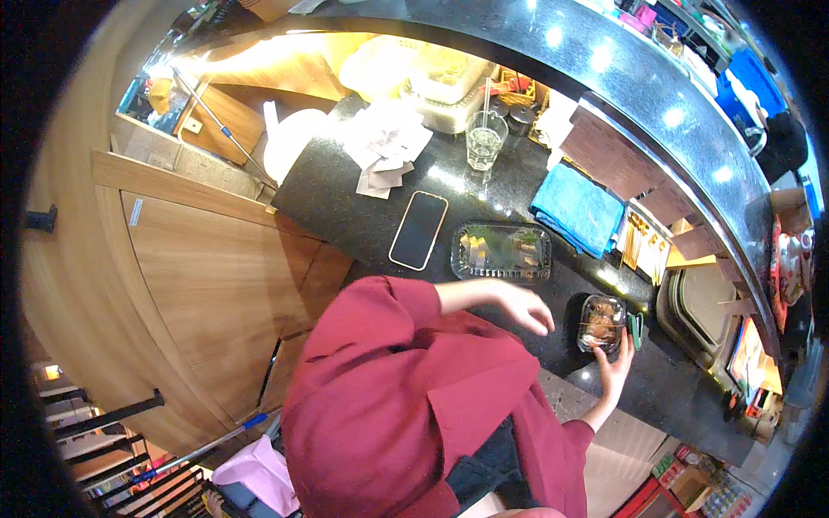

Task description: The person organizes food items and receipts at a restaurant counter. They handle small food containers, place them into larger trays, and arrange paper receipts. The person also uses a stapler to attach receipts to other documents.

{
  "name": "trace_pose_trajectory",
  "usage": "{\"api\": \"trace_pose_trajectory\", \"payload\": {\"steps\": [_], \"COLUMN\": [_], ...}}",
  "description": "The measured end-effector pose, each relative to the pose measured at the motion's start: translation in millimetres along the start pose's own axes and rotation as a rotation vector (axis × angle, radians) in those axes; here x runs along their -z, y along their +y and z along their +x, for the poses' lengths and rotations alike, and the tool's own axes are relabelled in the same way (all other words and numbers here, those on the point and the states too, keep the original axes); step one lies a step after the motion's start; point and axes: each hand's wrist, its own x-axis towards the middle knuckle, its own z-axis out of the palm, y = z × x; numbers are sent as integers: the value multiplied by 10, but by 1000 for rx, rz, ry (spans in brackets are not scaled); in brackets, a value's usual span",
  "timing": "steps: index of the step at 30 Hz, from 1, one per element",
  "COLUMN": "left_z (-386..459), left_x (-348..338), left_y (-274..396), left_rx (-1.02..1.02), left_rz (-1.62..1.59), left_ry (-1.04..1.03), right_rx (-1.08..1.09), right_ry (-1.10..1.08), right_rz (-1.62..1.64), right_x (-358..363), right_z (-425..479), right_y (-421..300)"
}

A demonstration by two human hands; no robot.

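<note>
My right hand has its thumb and fingers around the near right corner of a small clear plastic food box. Brown food shows inside the box, and a thin band runs across its lid. Against the box's right side, by my fingertips, is a small green object, partly hidden. My left hand hovers over the dark countertop left of the box, fingers loosely bent and nothing in them. Just beyond it lies a larger clear plastic tray with yellow and green food inside.
A smartphone, paper slips and a glass with a straw stand farther left. A folded blue cloth, golden picks and stacked trays line the back. A raised dark ledge curves above the counter.
</note>
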Motion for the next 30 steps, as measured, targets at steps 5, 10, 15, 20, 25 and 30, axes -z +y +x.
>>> {"api": "trace_pose_trajectory", "payload": {"steps": [5,10,15,20,25,30], "left_z": [-1139,-2059,-2301,-2182,-2273,-2326], "left_x": [1260,2481,3102,3359,3275,3266], "left_y": [259,-98,-571,-637,-734,-737], "left_rx": [157,428,834,909,903,899], "left_rz": [-224,468,797,866,908,904], "left_ry": [403,1429,1363,1215,1177,1222], "right_rx": [-27,6,-78,138,265,516], "right_ry": [300,356,211,36,-281,148], "right_rz": [-205,58,-326,-143,-26,253], "right_x": [-41,-732,-1672,-1613,-1145,-332], "right_z": [227,388,579,772,912,1493], "right_y": [18,-1304,-2442,-2252,-1805,-2462]}}
